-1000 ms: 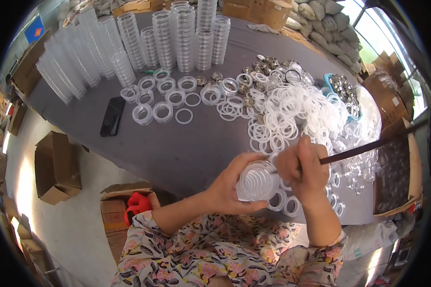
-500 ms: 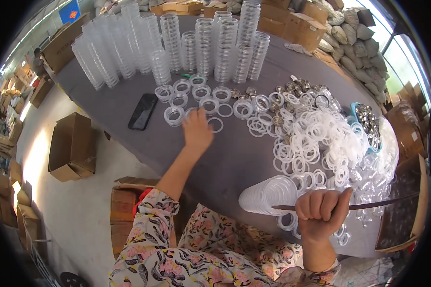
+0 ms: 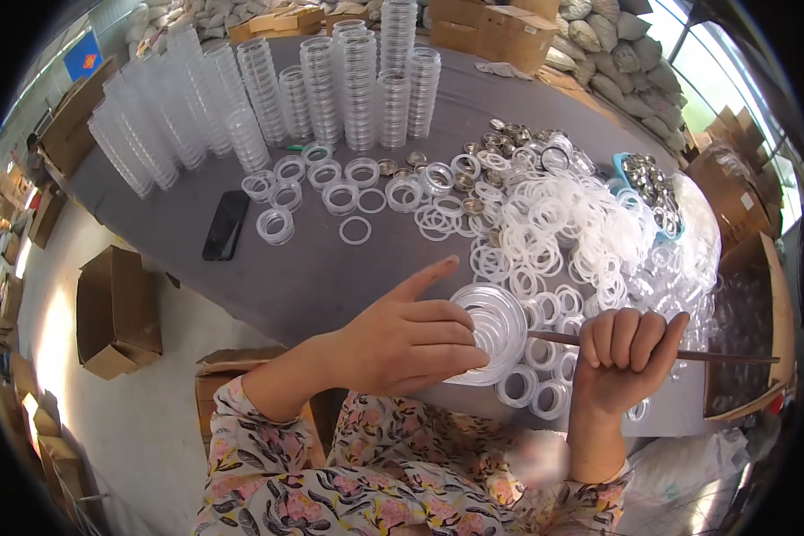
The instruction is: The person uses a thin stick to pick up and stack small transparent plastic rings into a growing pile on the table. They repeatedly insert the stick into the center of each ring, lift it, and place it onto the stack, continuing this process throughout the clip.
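A sideways stack of round clear plastic cases (image 3: 512, 308) lies at the table's near edge, its round face toward me. My left hand (image 3: 397, 339) reaches across to it from the left. Its thumb sticks out away from the stack, while the fingers, side by side, lie against the face, hiding part of it. I see nothing gripped between thumb and fingers. My right hand (image 3: 623, 357) is closed in a fist around a thin brown stick (image 3: 724, 357), whose left end is beside the stack. Loose clear rings (image 3: 545, 353) lie between the hands.
Tall stacks of clear cases (image 3: 357, 89) line the far side. A black phone (image 3: 226, 225) lies left of several clear rings (image 3: 339, 196). White rings (image 3: 581, 223) are heaped at the right, by a blue basket (image 3: 618, 170) of metal pieces. An open carton (image 3: 116, 313) stands on the floor.
My left hand has come from the rings beyond the phone to the sideways stack near me. The right hand still grips the stick, now tilted differently. The whole view has shifted somewhat.
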Available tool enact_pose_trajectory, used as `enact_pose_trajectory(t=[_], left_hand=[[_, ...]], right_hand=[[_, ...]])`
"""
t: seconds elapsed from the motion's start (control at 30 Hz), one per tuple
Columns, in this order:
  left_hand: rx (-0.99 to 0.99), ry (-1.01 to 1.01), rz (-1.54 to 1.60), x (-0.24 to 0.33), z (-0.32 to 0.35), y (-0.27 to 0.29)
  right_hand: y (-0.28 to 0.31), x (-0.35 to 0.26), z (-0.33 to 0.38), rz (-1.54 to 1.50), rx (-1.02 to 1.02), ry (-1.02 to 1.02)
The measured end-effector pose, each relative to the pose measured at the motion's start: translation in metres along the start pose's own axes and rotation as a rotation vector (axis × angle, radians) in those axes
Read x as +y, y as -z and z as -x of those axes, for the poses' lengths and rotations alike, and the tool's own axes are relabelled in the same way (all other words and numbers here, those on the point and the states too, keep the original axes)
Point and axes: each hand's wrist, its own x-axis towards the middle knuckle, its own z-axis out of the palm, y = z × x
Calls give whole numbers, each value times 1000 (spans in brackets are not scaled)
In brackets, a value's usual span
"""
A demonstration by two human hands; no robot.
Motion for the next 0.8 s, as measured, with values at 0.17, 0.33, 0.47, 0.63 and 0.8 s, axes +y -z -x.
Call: enact_pose_trajectory(t=[0.17, 0.33, 0.47, 0.63, 0.8], left_hand=[[-107, -61, -57, -3, -9, 0], [-164, -11, 82, -10, -3, -7], [175, 135, 148, -3, -2, -18], [216, 399, 804, -9, 5, -60], [292, 394, 808, -7, 4, -64]], right_hand=[[-7, -6, 1, -22, -42, -4], [-14, -9, 0, -38, -54, -29], [-19, 0, 6, -77, -71, -188], [-24, 24, 11, -123, -124, -338], [-19, 43, -10, 84, -222, -171]])
